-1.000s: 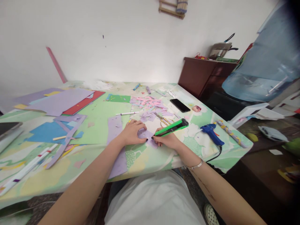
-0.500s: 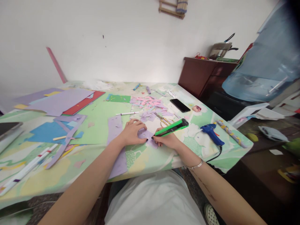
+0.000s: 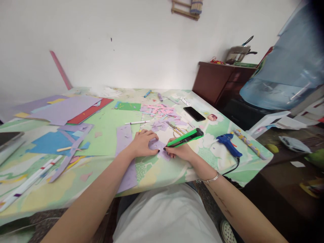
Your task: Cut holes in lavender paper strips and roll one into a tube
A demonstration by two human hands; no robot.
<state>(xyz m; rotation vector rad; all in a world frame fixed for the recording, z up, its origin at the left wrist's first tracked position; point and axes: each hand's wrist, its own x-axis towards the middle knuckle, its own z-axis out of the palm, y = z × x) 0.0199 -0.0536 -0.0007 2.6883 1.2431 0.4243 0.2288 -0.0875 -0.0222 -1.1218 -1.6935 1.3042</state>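
Observation:
A small piece of purple paper (image 3: 162, 147) lies on the table in front of me. My left hand (image 3: 144, 143) rests on its left side, fingers curved and spread apart, the thumb pressing near its middle. In my right hand (image 3: 179, 149) is a green utility knife (image 3: 186, 137), gripped like a pen and slanting up to the right. Its tip end meets the paper, but the blade itself is too small to make out. Under my left wrist runs a longer purple paper strip (image 3: 128, 179). Gold-handled scissors (image 3: 178, 129) lie just beyond my right hand.
Pink and purple scraps (image 3: 162, 113) lie beyond my hands. To the right are a black phone (image 3: 194, 113), a blue glue gun (image 3: 229, 144) with its cord, and a decorated stick (image 3: 249, 144). Coloured sheets (image 3: 68, 108) and white markers (image 3: 30, 182) occupy the left.

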